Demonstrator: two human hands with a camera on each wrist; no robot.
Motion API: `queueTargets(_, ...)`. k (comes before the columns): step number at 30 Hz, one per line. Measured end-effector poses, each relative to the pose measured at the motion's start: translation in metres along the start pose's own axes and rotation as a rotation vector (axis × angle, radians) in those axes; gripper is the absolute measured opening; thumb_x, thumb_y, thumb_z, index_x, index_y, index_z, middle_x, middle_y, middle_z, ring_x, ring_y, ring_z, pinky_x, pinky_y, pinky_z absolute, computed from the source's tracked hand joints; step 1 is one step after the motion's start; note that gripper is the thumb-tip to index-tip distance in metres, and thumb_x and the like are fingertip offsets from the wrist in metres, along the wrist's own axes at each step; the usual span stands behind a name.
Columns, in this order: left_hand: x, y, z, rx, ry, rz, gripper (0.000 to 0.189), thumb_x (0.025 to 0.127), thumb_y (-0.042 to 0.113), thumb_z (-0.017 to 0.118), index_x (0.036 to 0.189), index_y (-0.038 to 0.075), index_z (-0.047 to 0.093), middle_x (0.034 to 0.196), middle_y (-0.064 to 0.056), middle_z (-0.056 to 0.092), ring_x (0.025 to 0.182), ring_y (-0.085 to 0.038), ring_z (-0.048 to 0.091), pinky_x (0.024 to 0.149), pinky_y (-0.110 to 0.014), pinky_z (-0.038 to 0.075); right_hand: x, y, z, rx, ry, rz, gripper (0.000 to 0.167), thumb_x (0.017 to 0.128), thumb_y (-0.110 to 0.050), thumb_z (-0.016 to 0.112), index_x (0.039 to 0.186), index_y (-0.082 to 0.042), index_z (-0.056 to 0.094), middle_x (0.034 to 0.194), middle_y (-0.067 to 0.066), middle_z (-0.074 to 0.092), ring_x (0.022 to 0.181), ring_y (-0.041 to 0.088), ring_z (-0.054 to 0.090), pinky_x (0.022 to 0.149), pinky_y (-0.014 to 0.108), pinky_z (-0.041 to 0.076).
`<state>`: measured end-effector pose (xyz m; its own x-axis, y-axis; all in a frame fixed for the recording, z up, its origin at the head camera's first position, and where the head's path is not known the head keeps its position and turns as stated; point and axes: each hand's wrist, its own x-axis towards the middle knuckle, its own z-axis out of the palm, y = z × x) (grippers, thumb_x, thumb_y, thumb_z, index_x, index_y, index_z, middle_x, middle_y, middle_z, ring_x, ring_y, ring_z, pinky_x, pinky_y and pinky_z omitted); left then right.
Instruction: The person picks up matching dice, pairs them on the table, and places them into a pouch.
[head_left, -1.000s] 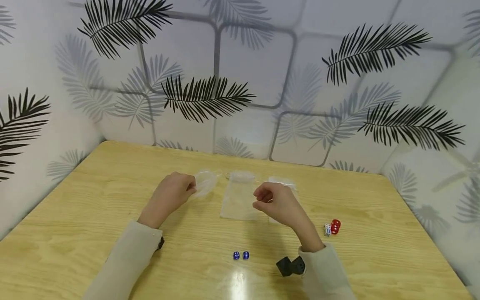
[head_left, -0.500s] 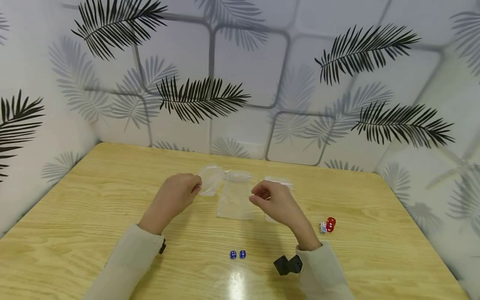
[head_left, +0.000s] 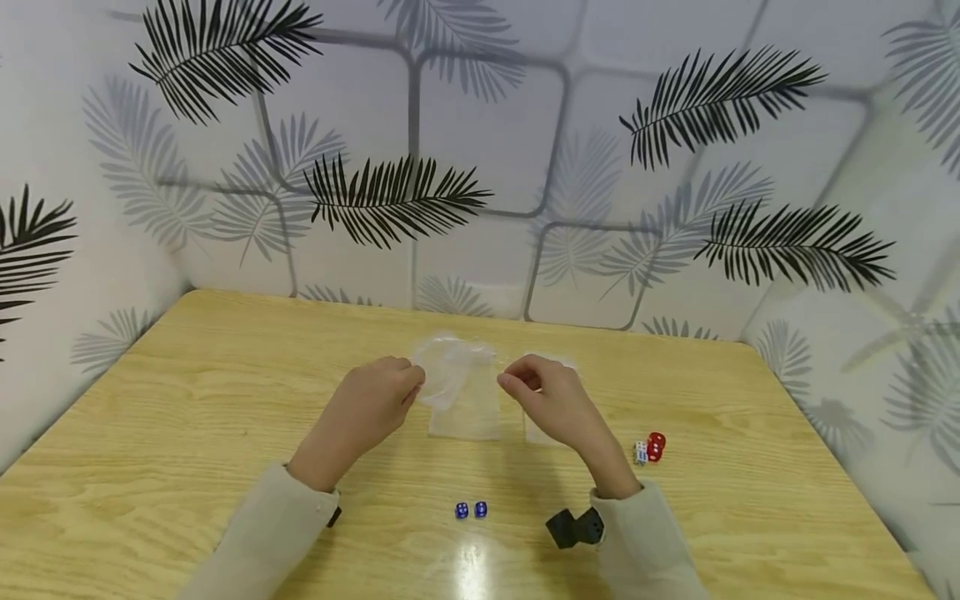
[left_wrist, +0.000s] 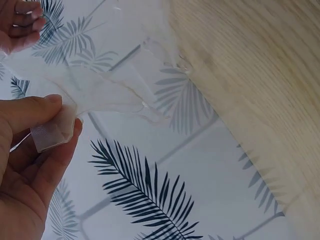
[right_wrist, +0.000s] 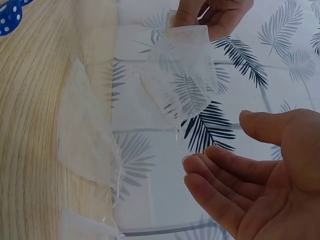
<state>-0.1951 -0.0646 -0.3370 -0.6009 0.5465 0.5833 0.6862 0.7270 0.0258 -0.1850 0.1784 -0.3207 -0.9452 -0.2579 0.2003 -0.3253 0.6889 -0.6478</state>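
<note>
In the head view my left hand [head_left: 375,402] pinches a sheer white drawstring bag [head_left: 438,371] by its bottom corner, above the table. The left wrist view shows thumb and fingers on the folded cloth of that held bag [left_wrist: 52,132], its thin cord trailing from the mouth. My right hand [head_left: 553,400] is raised to the right of the bag. Its fingers are loosely curved and apart from the thumb, with nothing between them in the right wrist view. A second sheer bag [head_left: 467,421] lies flat on the table below, partly overlapped by the held one.
A third sheer bag [head_left: 536,432] lies partly hidden under my right hand. Two blue dice [head_left: 471,509] sit near the front of the table [head_left: 187,433]. Red dice [head_left: 656,447] and white dice [head_left: 640,452] are grouped at the right. A leaf-patterned wall covering [head_left: 480,258] stands behind.
My left hand has moved right with the held bag, which now overlaps the flat bag in the head view. The right hand stays nearly in place.
</note>
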Motion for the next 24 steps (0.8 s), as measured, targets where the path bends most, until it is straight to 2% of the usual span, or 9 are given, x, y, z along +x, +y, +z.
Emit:
queueTargets(5, 0.001, 0.011, 0.0, 0.041, 0.031, 0.075, 0.014, 0.079, -0.004, 0.071, 0.073, 0.006, 0.063, 0.066, -0.003, 0.059, 0.058, -0.015, 0.054, 0.049, -0.02, 0.044, 0.0, -0.001, -0.002, 0.014, 0.016, 0.028, 0.028, 0.099, -0.026, 0.051, 0.111, -0.004, 0.064, 0.099, 0.009, 0.068, 0.087, 0.02, 0.064, 0.076, 0.036, 0.053)
queueTargets(7, 0.001, 0.015, 0.0, 0.055, 0.029, 0.092, 0.015, 0.079, -0.004, 0.071, 0.072, 0.006, 0.063, 0.065, -0.002, 0.057, 0.057, -0.014, 0.052, 0.047, -0.02, 0.041, 0.0, 0.0, -0.002, 0.026, 0.018, 0.039, 0.029, 0.099, -0.027, 0.05, 0.112, -0.004, 0.063, 0.1, 0.009, 0.068, 0.087, 0.021, 0.065, 0.076, 0.036, 0.053)
queueTargets(15, 0.003, 0.03, -0.001, 0.102, 0.02, 0.156, 0.013, 0.077, -0.006, 0.072, 0.077, 0.005, 0.065, 0.07, -0.002, 0.06, 0.061, -0.014, 0.054, 0.05, -0.019, 0.044, 0.001, 0.002, -0.003, 0.033, 0.032, 0.084, 0.034, 0.098, -0.031, 0.051, 0.116, -0.003, 0.061, 0.105, 0.012, 0.067, 0.094, 0.025, 0.064, 0.082, 0.041, 0.053)
queueTargets(20, 0.004, 0.037, -0.001, 0.123, 0.048, 0.212, 0.013, 0.076, -0.006, 0.072, 0.078, 0.006, 0.064, 0.073, -0.003, 0.062, 0.062, -0.013, 0.057, 0.05, -0.018, 0.046, 0.001, 0.004, -0.004, 0.031, 0.026, 0.14, 0.049, 0.097, -0.034, 0.053, 0.13, 0.003, 0.049, 0.123, 0.021, 0.058, 0.109, 0.034, 0.059, 0.088, 0.047, 0.051)
queueTargets(24, 0.004, 0.041, -0.001, 0.137, 0.061, 0.23, 0.014, 0.075, -0.006, 0.073, 0.077, 0.006, 0.064, 0.073, -0.003, 0.062, 0.061, -0.012, 0.056, 0.049, -0.016, 0.044, 0.001, 0.007, -0.005, 0.085, -0.014, 0.188, 0.063, 0.097, -0.039, 0.051, 0.141, 0.003, 0.035, 0.14, 0.024, 0.044, 0.124, 0.039, 0.05, 0.096, 0.05, 0.047)
